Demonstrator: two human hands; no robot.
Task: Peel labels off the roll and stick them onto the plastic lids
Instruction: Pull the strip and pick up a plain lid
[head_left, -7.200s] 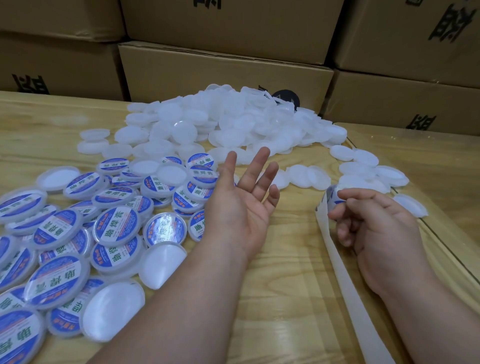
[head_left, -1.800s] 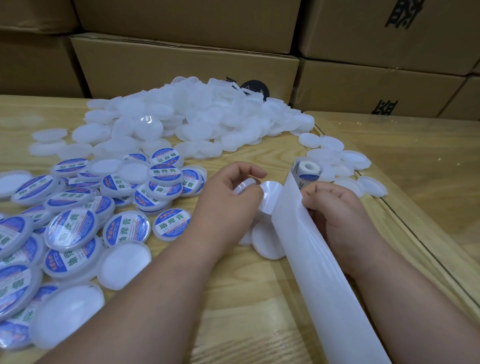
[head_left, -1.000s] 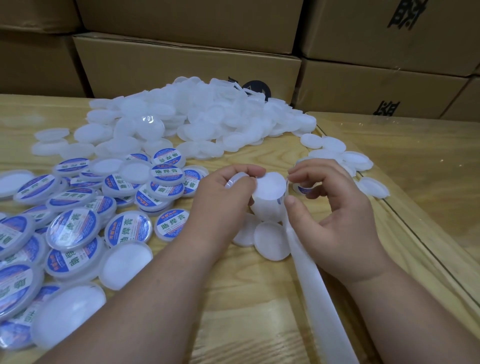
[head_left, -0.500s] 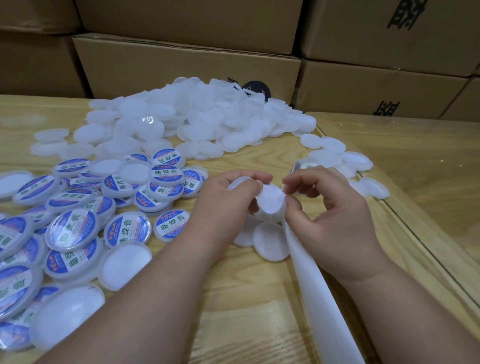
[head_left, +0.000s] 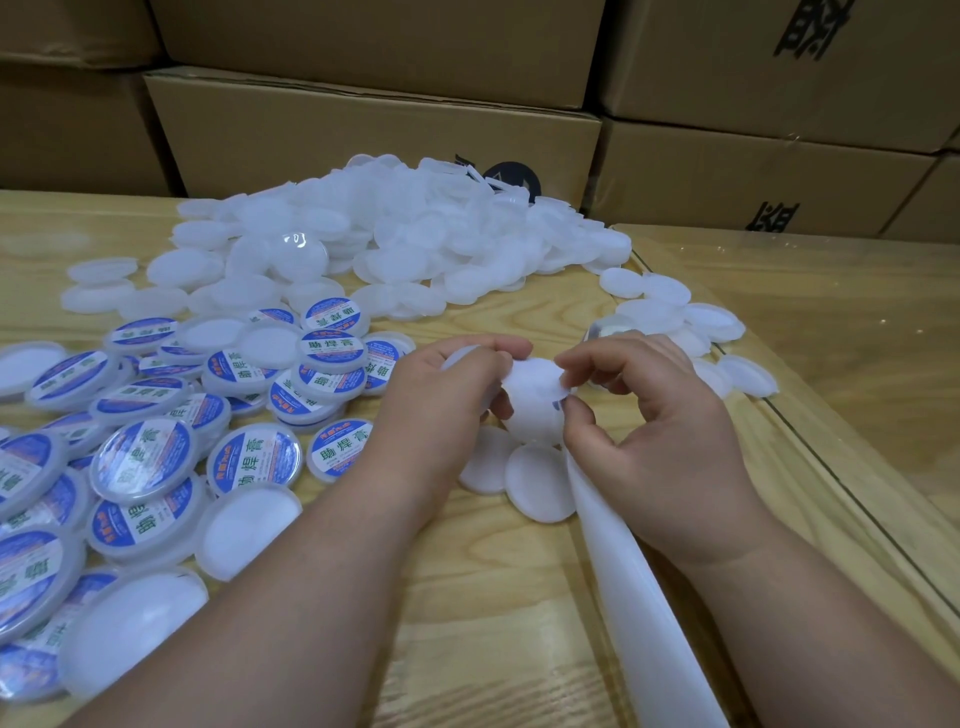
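I see my left hand curled round a blank white lid, holding it up off the table near the middle, its flat round face tilted toward me. My right hand meets it from the right: thumb and forefinger pinch at the lid's right rim, where a sliver of blue label shows, too small for me to read. From under that hand a white backing strip runs long and narrow toward the near edge, its length pointing back at me and slightly right. The label roll sits just behind my right knuckles, mostly hidden.

Two bare lids lie flat on the table directly beneath the held one. Labelled lids, blue and white with green characters, spread over the left side toward the near left corner, several overlapping. A big heap of blank lids fills the far middle, against stacked cardboard boxes beyond the far edge.
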